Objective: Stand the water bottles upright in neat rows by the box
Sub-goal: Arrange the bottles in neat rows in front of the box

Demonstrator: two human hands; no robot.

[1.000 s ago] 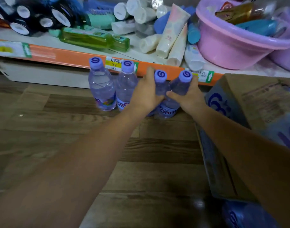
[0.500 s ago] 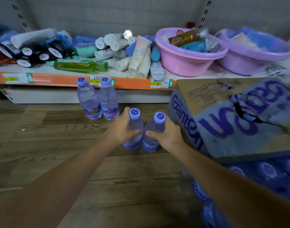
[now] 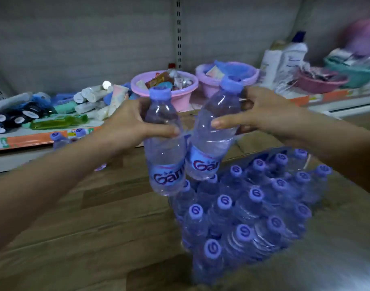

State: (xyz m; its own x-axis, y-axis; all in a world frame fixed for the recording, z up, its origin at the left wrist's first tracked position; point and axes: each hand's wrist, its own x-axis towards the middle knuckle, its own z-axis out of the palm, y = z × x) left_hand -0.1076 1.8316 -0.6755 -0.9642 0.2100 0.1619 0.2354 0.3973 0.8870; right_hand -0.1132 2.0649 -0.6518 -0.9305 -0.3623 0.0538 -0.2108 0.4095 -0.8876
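Observation:
I hold two clear water bottles with purple caps in the air, side by side and nearly touching. My left hand [image 3: 127, 124] grips the left bottle [image 3: 165, 148], which is upright. My right hand [image 3: 261, 114] grips the right bottle [image 3: 213, 131], which leans to the right. Both hang above a tight pack of several upright bottles [image 3: 253, 206] in the opened cardboard box [image 3: 255, 141]. Two bottles [image 3: 58, 139] stand on the wooden floor by the shelf, partly hidden behind my left forearm.
A low shelf with an orange edge [image 3: 33, 140] runs along the back, holding tubes, a green bottle [image 3: 58, 121] and pink basins [image 3: 179, 95] full of small goods. Wooden floor [image 3: 95, 206] lies left of the box.
Both hands, each with a bottle, were low by the two standing bottles. They are now raised over the packed bottles in the box, and the view has swung right.

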